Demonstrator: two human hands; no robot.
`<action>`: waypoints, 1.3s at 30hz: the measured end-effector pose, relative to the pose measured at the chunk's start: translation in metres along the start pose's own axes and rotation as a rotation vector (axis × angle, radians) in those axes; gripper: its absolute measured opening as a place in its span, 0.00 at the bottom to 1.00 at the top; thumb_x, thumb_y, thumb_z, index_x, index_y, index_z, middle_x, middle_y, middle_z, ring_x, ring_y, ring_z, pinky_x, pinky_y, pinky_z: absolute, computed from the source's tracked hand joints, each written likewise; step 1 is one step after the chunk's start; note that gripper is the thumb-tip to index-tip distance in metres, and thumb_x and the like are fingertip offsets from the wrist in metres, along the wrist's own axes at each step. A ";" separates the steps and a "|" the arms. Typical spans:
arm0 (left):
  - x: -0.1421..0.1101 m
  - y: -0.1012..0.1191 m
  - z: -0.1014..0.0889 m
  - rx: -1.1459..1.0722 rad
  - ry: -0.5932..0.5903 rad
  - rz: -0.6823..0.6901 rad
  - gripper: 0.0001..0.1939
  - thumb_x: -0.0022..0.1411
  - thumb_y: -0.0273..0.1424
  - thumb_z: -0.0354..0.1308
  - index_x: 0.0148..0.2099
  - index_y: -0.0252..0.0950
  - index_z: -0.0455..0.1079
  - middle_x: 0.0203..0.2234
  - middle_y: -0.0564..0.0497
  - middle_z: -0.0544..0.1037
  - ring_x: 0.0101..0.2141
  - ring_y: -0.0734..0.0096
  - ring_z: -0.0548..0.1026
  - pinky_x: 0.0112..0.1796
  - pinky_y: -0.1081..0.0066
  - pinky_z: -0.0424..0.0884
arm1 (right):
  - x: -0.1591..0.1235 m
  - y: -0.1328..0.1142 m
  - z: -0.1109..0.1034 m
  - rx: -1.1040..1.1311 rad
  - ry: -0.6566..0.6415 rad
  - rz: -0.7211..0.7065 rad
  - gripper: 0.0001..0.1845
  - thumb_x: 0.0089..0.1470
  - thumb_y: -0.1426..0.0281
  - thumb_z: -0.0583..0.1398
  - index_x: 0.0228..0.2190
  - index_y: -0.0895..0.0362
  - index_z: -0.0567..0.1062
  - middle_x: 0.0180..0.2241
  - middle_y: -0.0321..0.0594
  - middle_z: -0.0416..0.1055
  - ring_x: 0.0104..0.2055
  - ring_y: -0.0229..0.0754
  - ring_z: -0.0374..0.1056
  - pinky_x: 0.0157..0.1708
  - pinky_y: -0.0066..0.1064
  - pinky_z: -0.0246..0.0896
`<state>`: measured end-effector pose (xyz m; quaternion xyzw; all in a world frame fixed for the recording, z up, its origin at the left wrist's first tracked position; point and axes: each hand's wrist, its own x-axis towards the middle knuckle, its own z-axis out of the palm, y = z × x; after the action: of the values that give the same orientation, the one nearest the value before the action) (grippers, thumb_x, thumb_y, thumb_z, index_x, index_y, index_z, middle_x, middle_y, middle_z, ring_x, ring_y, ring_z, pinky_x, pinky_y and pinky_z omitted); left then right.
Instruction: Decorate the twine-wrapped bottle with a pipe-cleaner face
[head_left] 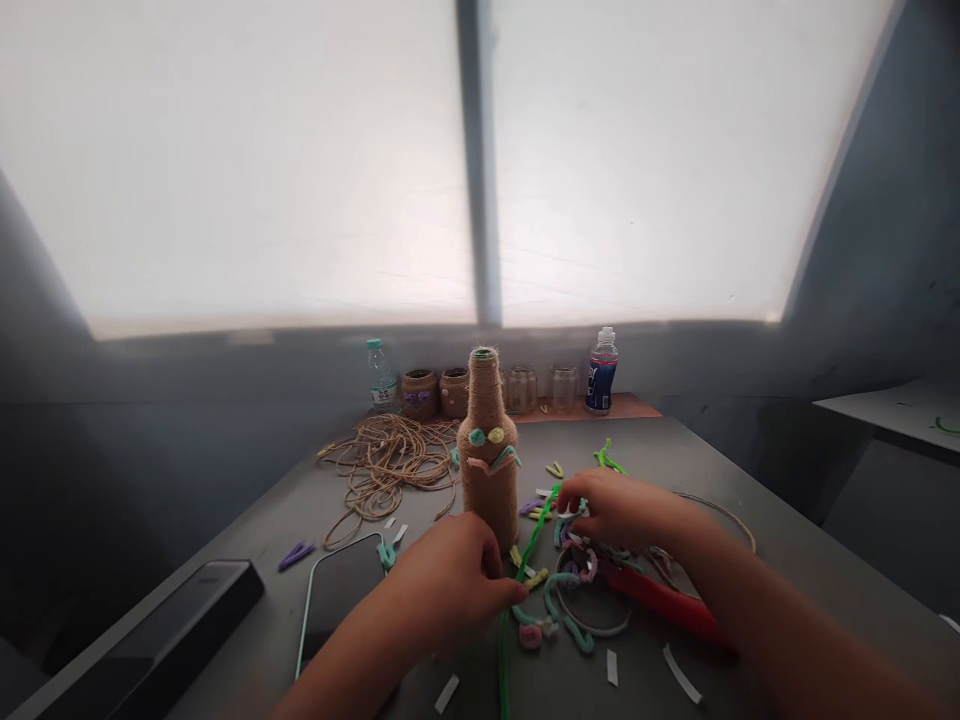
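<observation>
My left hand (450, 580) reaches in from the lower middle, its fingertips pinching a long bright green pipe cleaner (521, 570) just right of a twine-wrapped glass bottle (489, 480). The bottle stands upright, with pale blue and teal pipe cleaner shapes stuck on its front. My right hand (619, 510) comes from the lower right, its fingertips closed on a pale pipe cleaner piece (574, 510). Below that hand lies a jumble of pastel pipe cleaner pieces (562, 600) around a thin wire hoop (592, 610).
A loose heap of jute twine (382, 470) lies left of the bottle. Nearby are a smartphone (337, 590), a black box (165, 620), purple pieces (296, 556), a red-handled tool (660, 605) and white paper strips (611, 667). Jars (523, 390) and plastic bottles (602, 372) line the table's back.
</observation>
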<state>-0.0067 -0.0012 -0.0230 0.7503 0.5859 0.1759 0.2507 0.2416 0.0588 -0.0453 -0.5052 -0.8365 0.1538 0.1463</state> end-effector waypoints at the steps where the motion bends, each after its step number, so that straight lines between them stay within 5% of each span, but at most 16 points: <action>1: -0.001 0.001 -0.001 0.001 0.002 0.006 0.12 0.47 0.37 0.67 0.18 0.40 0.71 0.15 0.52 0.73 0.19 0.65 0.69 0.19 0.71 0.49 | 0.000 -0.001 0.002 -0.009 -0.013 0.006 0.14 0.45 0.77 0.67 0.35 0.50 0.83 0.35 0.40 0.79 0.37 0.49 0.74 0.32 0.31 0.60; 7: -0.003 0.011 -0.005 -0.033 0.012 0.050 0.19 0.56 0.41 0.63 0.17 0.40 0.71 0.14 0.50 0.75 0.17 0.65 0.71 0.19 0.71 0.50 | -0.001 -0.010 0.000 0.004 0.023 -0.013 0.09 0.47 0.78 0.65 0.29 0.52 0.82 0.32 0.41 0.78 0.36 0.47 0.71 0.30 0.30 0.56; 13: -0.001 0.012 -0.008 -0.146 0.077 0.172 0.17 0.61 0.43 0.60 0.28 0.38 0.80 0.20 0.48 0.80 0.23 0.63 0.76 0.21 0.72 0.60 | -0.003 -0.025 -0.010 0.211 0.035 -0.115 0.02 0.51 0.70 0.67 0.30 0.53 0.80 0.27 0.35 0.76 0.29 0.40 0.70 0.27 0.27 0.60; 17: -0.001 0.010 -0.008 -0.186 0.097 0.205 0.15 0.63 0.42 0.59 0.34 0.38 0.82 0.23 0.49 0.80 0.25 0.64 0.75 0.23 0.72 0.63 | -0.005 -0.035 -0.009 0.396 -0.005 -0.163 0.01 0.56 0.69 0.65 0.32 0.53 0.77 0.23 0.31 0.74 0.25 0.38 0.69 0.24 0.26 0.62; 28: 0.000 0.010 -0.011 -0.366 -0.017 0.206 0.19 0.67 0.43 0.56 0.31 0.36 0.78 0.23 0.50 0.77 0.25 0.65 0.76 0.26 0.71 0.68 | -0.006 -0.045 -0.011 0.667 0.020 -0.219 0.08 0.59 0.63 0.65 0.34 0.54 0.76 0.24 0.32 0.72 0.25 0.38 0.69 0.25 0.28 0.66; 32: -0.006 0.013 -0.023 -0.426 0.091 0.285 0.17 0.66 0.43 0.59 0.34 0.36 0.80 0.22 0.51 0.76 0.23 0.68 0.74 0.24 0.72 0.68 | -0.007 -0.058 -0.009 0.769 0.099 -0.255 0.11 0.59 0.60 0.66 0.36 0.55 0.78 0.28 0.35 0.73 0.26 0.38 0.69 0.28 0.30 0.68; 39: -0.010 0.003 -0.046 -0.340 0.527 0.393 0.08 0.61 0.37 0.65 0.35 0.39 0.82 0.20 0.53 0.78 0.21 0.71 0.72 0.23 0.73 0.67 | -0.019 -0.081 -0.002 0.785 0.342 -0.393 0.15 0.65 0.66 0.60 0.52 0.49 0.76 0.39 0.39 0.78 0.26 0.36 0.69 0.28 0.30 0.70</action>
<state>-0.0324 -0.0041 0.0167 0.7251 0.4376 0.5025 0.1738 0.1861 0.0064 -0.0127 -0.2619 -0.7587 0.3423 0.4884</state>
